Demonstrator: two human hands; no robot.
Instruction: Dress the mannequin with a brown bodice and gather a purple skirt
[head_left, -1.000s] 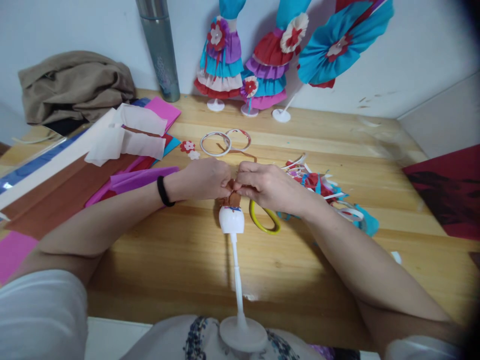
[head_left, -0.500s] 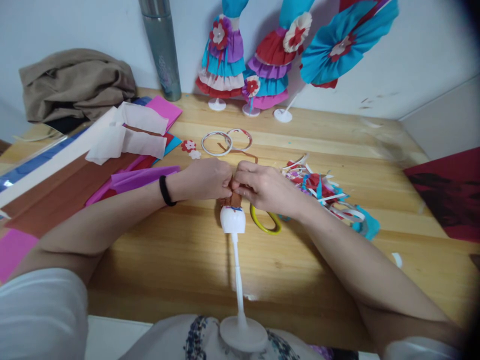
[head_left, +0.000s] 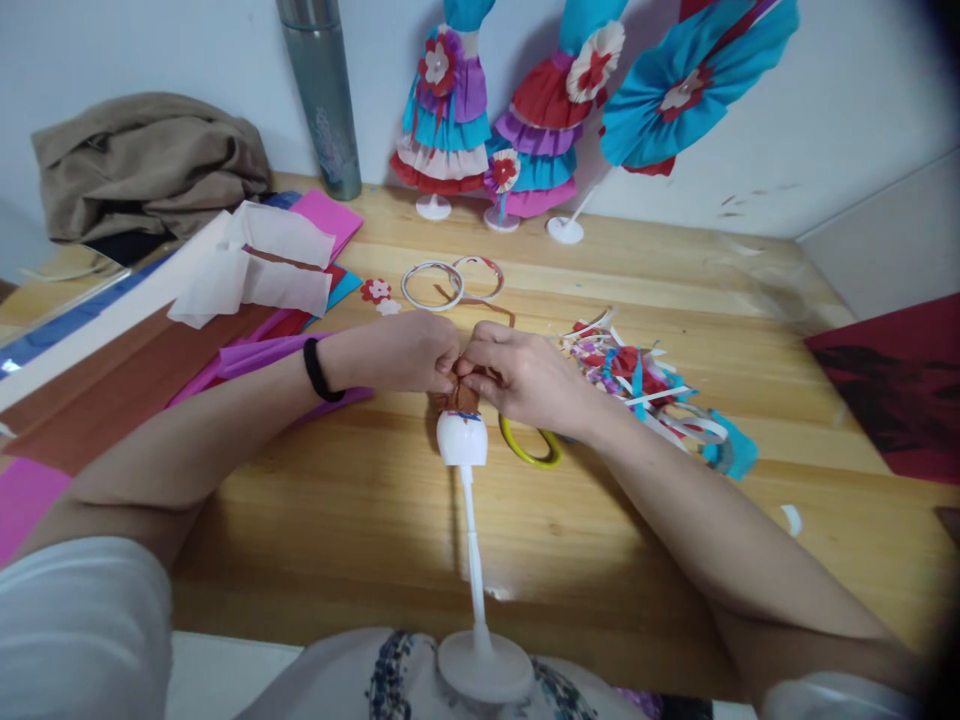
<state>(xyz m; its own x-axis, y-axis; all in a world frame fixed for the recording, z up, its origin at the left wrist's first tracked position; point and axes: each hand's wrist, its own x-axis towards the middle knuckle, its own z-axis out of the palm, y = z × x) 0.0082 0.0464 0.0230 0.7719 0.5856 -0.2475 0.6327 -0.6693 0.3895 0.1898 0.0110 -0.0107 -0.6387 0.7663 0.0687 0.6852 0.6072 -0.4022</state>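
Note:
A white stand (head_left: pixel 475 575) with a round base lies tipped toward me, its base against my front and its white cup-shaped head (head_left: pixel 463 440) over the table. Brown crepe paper (head_left: pixel 459 400) wraps the far side of that head. My left hand (head_left: pixel 420 350) pinches the brown paper from the left. From the right, my right hand (head_left: pixel 517 370) pinches the same paper with thumb and fingertips. The two hands nearly touch, and the fingertips partly hide the paper. Beside my right hand lies a yellow ring-shaped handle (head_left: pixel 531 455), its other end hidden under the hand.
Paper scraps (head_left: pixel 637 375) lie to the right. Two tape rolls (head_left: pixel 433 287) and small paper flowers (head_left: pixel 376 290) lie beyond my hands. Coloured paper sheets (head_left: pixel 135 385) cover the left. A flask (head_left: pixel 322 110) and ruffled paper dresses (head_left: pixel 446 125) on stands line the wall.
My left hand has shifted slightly left and its wrist has turned a little. The brown paper has moved slightly with both hands, which still pinch it.

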